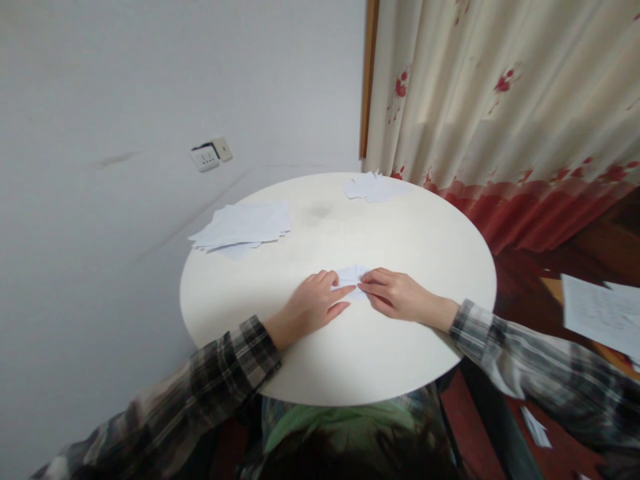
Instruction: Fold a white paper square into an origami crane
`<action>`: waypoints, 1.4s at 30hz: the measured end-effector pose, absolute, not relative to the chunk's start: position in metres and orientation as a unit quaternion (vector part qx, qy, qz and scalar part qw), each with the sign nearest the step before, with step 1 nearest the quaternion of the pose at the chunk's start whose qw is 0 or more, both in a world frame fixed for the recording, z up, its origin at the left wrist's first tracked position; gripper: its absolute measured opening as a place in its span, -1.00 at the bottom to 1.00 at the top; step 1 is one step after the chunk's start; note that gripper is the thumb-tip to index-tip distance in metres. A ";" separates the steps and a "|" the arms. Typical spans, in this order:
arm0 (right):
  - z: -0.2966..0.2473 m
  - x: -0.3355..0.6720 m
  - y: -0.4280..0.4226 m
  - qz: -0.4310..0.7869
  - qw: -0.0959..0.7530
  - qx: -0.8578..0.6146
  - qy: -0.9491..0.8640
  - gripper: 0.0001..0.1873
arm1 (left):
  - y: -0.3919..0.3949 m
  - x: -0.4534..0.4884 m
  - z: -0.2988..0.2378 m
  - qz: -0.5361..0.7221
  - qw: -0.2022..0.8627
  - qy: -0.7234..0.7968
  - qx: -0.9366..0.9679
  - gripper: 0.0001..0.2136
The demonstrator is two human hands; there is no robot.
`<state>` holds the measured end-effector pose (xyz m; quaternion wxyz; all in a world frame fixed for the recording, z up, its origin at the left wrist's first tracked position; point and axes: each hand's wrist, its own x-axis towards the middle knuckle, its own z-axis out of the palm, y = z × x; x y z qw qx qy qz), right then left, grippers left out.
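Observation:
A small folded sheet of white paper [352, 273] lies on the round white table [400, 360] in front of me. From the left, my left hand [315, 299] presses on the paper with its index finger stretched across it, the thumb apart and the other fingers curled at its edge. At the right side my right hand [393, 293] has its fingertips on the same paper. Both index tips nearly meet at the paper's middle. Parts of the paper are hidden under the fingers.
A stack of white paper sheets [245, 223] lies at the table's left edge. Several white paper pieces [373, 187] rest at the far edge. A wall with a socket [205, 158] is left; a curtain [500, 100] hangs behind. Written sheets [597, 310] lie at right.

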<state>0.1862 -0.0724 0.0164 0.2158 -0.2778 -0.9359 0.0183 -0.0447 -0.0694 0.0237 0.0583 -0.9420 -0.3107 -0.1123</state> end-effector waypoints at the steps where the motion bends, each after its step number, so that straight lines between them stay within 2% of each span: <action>1: 0.017 0.186 -0.073 0.022 0.212 -0.279 -0.936 -0.68 | -0.070 -0.044 0.024 -0.111 0.062 -0.308 -0.943 -0.68; 5: 0.021 0.190 -0.072 0.044 0.201 -0.270 -0.941 -0.66 | -0.069 -0.042 0.022 -0.139 0.052 -0.267 -0.952 -0.68; 8: 0.023 0.195 -0.071 0.063 0.187 -0.257 -0.946 -0.64 | -0.066 -0.043 0.017 -0.148 0.007 -0.236 -0.960 -0.64; 12: 0.023 0.200 -0.071 0.078 0.170 -0.247 -0.951 -0.63 | -0.063 -0.046 0.015 -0.124 -0.047 -0.240 -0.962 -0.59; 18: 0.020 0.203 -0.076 0.103 0.172 -0.259 -0.945 -0.69 | -0.064 -0.046 0.017 -0.124 -0.064 -0.242 -0.960 -0.56; 35: 0.018 0.228 -0.091 0.087 0.244 -0.284 -0.923 -0.70 | -0.064 -0.047 0.017 -0.138 -0.064 -0.233 -0.961 -0.54; 40: 0.020 0.230 -0.092 0.074 0.243 -0.345 -0.904 -0.57 | -0.064 -0.047 0.019 -0.146 -0.062 -0.225 -0.961 -0.54; 42: 0.020 0.231 -0.093 0.068 0.236 -0.354 -0.902 -0.58 | -0.064 -0.047 0.020 -0.151 -0.041 -0.225 -0.962 -0.57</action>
